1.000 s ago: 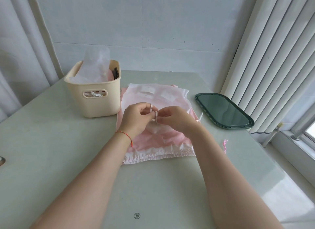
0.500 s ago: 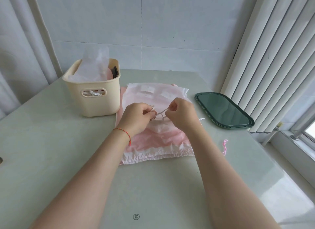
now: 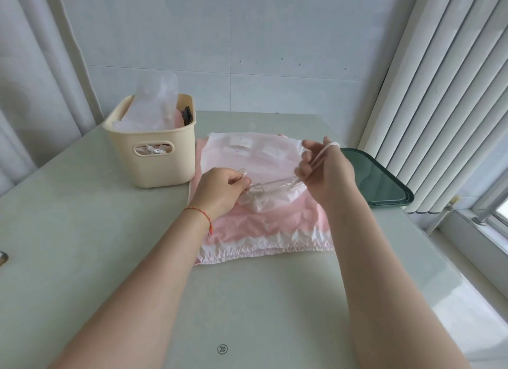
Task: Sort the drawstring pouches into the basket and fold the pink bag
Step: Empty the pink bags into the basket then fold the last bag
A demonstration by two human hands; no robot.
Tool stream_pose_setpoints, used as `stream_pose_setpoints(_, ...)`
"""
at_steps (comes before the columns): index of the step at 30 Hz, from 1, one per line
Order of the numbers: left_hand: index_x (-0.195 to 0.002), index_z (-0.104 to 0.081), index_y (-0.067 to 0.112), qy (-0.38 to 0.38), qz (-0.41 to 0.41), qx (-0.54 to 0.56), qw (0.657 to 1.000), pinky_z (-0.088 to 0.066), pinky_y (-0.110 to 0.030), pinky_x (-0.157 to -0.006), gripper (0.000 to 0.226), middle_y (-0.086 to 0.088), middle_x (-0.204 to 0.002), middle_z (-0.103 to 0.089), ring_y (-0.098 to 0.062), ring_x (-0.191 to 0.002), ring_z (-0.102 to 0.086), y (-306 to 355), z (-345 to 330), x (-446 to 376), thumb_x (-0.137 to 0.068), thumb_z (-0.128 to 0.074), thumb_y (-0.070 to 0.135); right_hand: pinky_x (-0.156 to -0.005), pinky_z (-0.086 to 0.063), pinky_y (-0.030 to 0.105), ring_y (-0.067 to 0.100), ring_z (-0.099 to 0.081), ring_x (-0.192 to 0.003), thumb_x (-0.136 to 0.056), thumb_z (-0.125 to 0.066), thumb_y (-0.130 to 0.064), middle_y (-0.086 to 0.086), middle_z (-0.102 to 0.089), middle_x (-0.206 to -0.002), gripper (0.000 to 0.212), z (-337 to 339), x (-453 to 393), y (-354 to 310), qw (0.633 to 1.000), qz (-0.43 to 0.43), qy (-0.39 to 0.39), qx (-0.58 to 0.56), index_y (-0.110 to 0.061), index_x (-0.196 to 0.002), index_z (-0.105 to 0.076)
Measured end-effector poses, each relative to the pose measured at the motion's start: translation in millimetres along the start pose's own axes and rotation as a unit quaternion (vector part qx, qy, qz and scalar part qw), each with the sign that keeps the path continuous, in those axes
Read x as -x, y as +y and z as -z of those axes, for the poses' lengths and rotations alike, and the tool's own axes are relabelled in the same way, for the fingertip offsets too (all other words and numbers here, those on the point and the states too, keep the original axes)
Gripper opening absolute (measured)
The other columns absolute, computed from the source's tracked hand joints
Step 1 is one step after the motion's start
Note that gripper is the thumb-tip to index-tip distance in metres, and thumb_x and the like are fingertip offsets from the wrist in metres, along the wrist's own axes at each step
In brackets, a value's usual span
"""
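Setting: a room in a home, or possibly a small workroom; which of the two cannot be told. Evidence: pale green tabletop (image 3: 82,231) set into a corner; white tiled wall (image 3: 247,38) behind; white curtain (image 3: 33,80) hanging at left; vertical blinds (image 3: 439,107) at right over a window with a sill (image 3: 478,231); cream plastic basket (image 3: 154,162) stuffed with pouches; dark green tray (image 3: 384,181); soft daylight. No machinery, signage or shop fittings in view.
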State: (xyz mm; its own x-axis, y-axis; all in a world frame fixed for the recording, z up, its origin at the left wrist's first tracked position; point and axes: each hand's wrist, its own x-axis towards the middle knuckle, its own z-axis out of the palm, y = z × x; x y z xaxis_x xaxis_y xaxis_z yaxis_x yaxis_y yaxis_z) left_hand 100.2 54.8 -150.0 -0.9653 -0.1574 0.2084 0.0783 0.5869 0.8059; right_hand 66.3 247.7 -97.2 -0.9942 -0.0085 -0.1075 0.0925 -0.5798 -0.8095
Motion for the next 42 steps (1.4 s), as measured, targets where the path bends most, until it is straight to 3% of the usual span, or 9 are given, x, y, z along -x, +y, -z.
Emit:
stream_pose_setpoints(3,-0.081,-0.069,-0.001,0.012,-0.001,-0.022,1.0,-0.051,-0.035,-0.075,0.036,-0.017,-0.077,-0.068,-0.022,-0.071,-0.064,-4,-1,-2,-0.093,-0.059,0.032,-0.044,-0.012,0.026,0.014,-0.022,-0.033,-0.103,-0.034,-0.028,0.007,-0.05,-0.048,0.048,-2,4,4,0.968,0.018,-0.053,0.244,-0.003,-0.076,-0.065)
stream_pose_setpoints(8,-0.071,-0.061,-0.004,0.043,-0.006,-0.041,0.998,-0.029,-0.03,-0.057,0.043,-0.014,-0.063,-0.046,-0.018,-0.061,-0.038,1,-3,2,-0.094,-0.059,0.032,-0.04,-0.031,0.013,0.002,-0.045,-0.039,-0.097,-0.051,-0.028,0.003,-0.069,-0.067,0.037,-3,11,9,0.777,0.154,-0.091,0.603,-0.01,-0.075,-0.074)
stream_pose_setpoints(12,-0.066,-0.06,-0.001,0.064,-0.013,-0.033,0.997,-0.028,-0.022,-0.052,0.039,-0.006,-0.059,-0.044,-0.015,-0.057,-0.036,-1,-5,3,-0.092,-0.064,0.029,-0.067,-0.052,0.03,0.015,-0.062,-0.077,-0.085,-0.066,-0.026,-0.002,-0.07,-0.082,0.011,1,5,19,0.656,0.162,-0.114,0.728,-0.017,-0.085,-0.072)
stream_pose_setpoints(17,-0.069,-0.072,0.012,0.104,-0.005,-0.006,0.995,-0.044,-0.018,-0.065,0.02,-0.004,-0.071,-0.069,-0.013,-0.068,-0.058,-1,-5,5,-0.084,-0.072,0.024,-0.057,-0.045,0.028,0.013,-0.057,-0.071,-0.08,-0.067,-0.019,-0.009,-0.063,-0.077,0.006,2,2,22,0.643,0.147,-0.126,0.741,-0.025,-0.078,-0.066)
stream_pose_setpoints(25,-0.075,-0.075,0.006,0.148,0.019,-0.037,0.988,-0.041,-0.025,-0.068,0.017,-0.002,-0.064,-0.06,-0.018,-0.069,-0.053,-5,12,-1,-0.084,-0.072,0.02,-0.062,-0.046,0.028,0.014,-0.057,-0.077,-0.086,-0.061,-0.022,-0.009,-0.061,-0.084,0.004,10,-10,27,0.646,0.173,-0.095,0.738,-0.02,-0.087,-0.065)
stream_pose_setpoints(29,-0.078,-0.076,0.014,0.114,0.037,0.121,0.985,-0.04,-0.023,-0.068,0.008,0.007,-0.067,-0.065,-0.003,-0.063,-0.054,4,16,0,-0.082,-0.075,0.021,-0.059,-0.044,0.028,0.014,-0.056,-0.071,-0.082,-0.06,-0.02,-0.006,-0.061,-0.082,0.002,12,-14,33,0.657,0.151,-0.108,0.731,-0.022,-0.083,-0.062)
stream_pose_setpoints(33,-0.069,-0.075,0.017,-0.08,-0.008,0.368,0.926,-0.041,-0.029,-0.074,0.03,-0.005,-0.092,-0.074,-0.013,-0.09,-0.064,42,37,14,-0.087,-0.052,0.024,-0.061,-0.049,0.032,0.017,-0.058,-0.069,-0.083,-0.061,-0.021,-0.005,-0.061,-0.082,0.002,14,-14,35,0.662,0.147,-0.109,0.727,-0.022,-0.081,-0.061)
stream_pose_setpoints(36,-0.049,-0.065,0.003,-0.164,0.001,0.492,0.855,-0.045,-0.03,-0.064,0.053,-0.021,-0.067,-0.066,-0.03,-0.064,-0.059,54,52,23,-0.082,-0.039,0.034,-0.06,-0.048,0.031,0.017,-0.056,-0.067,-0.085,-0.06,-0.021,-0.007,-0.058,-0.081,0.003,13,-13,36,0.659,0.145,-0.11,0.73,-0.02,-0.084,-0.061)
stream_pose_setpoints(42,-0.054,-0.063,0.016,-0.006,0.052,0.285,0.957,-0.038,-0.03,-0.06,0.048,-0.004,-0.069,-0.068,-0.016,-0.062,-0.058,33,30,7,-0.091,-0.049,0.043,-0.057,-0.043,0.027,0.012,-0.052,-0.064,-0.086,-0.061,-0.021,-0.008,-0.055,-0.079,0.004,13,-11,34,0.664,0.139,-0.114,0.726,-0.017,-0.086,-0.062)
